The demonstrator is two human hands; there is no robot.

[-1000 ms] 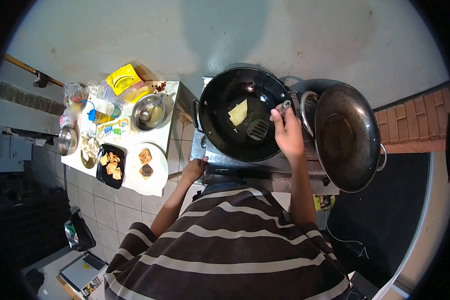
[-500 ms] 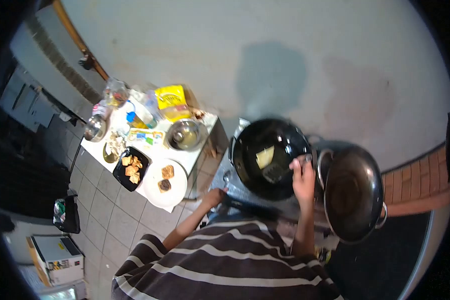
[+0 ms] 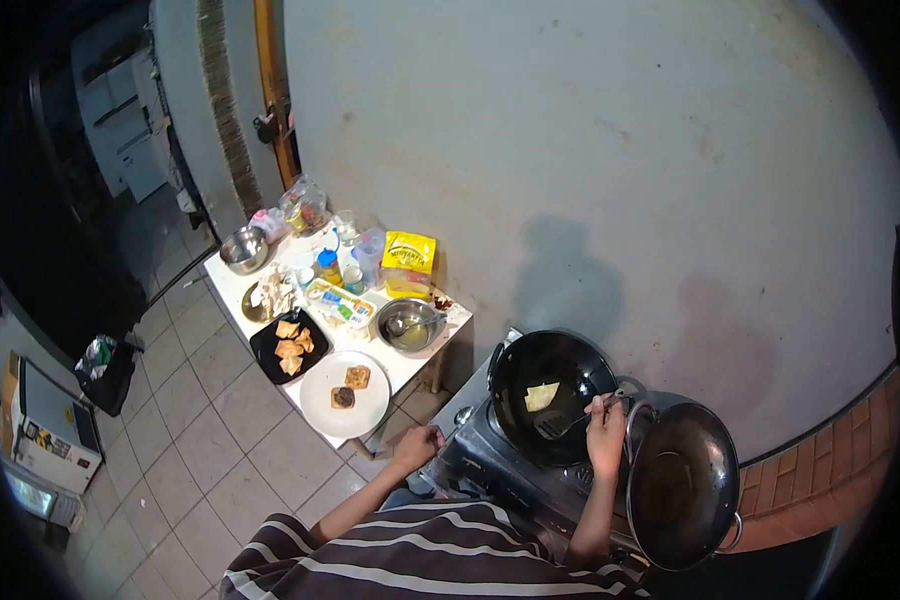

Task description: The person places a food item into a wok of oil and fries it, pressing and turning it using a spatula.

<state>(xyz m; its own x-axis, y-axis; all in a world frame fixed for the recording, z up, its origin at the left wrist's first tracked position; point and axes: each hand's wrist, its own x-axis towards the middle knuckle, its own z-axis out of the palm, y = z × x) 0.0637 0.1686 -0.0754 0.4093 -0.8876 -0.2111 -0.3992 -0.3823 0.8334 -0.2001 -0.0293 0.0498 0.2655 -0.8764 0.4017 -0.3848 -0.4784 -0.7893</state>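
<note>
My right hand (image 3: 604, 440) is closed round the handle of a slotted spatula (image 3: 553, 426). Its blade rests inside a black wok (image 3: 510, 372) on the stove, beside a pale, flat, folded piece of food (image 3: 541, 397). Over the floor at the stove's left front corner is my left hand (image 3: 418, 447), its fingers curled in and nothing visible in them. The stove (image 3: 475, 450) has a knob near that hand. A second, darker wok (image 3: 682, 490) with loop handles sits just right of my right hand.
A white table (image 3: 425, 365) stands to the left. On it are a white plate (image 3: 345, 420) with two browned pieces, a black dish (image 3: 263, 347) of fried pieces, a steel bowl (image 3: 410, 325) and a yellow packet (image 3: 409, 255). The wall (image 3: 450, 130) rises behind.
The view has tilted up, so the stove and table sit lower in the picture. The spatula blade stays close beside the food, and my right hand keeps its hold on the handle.
</note>
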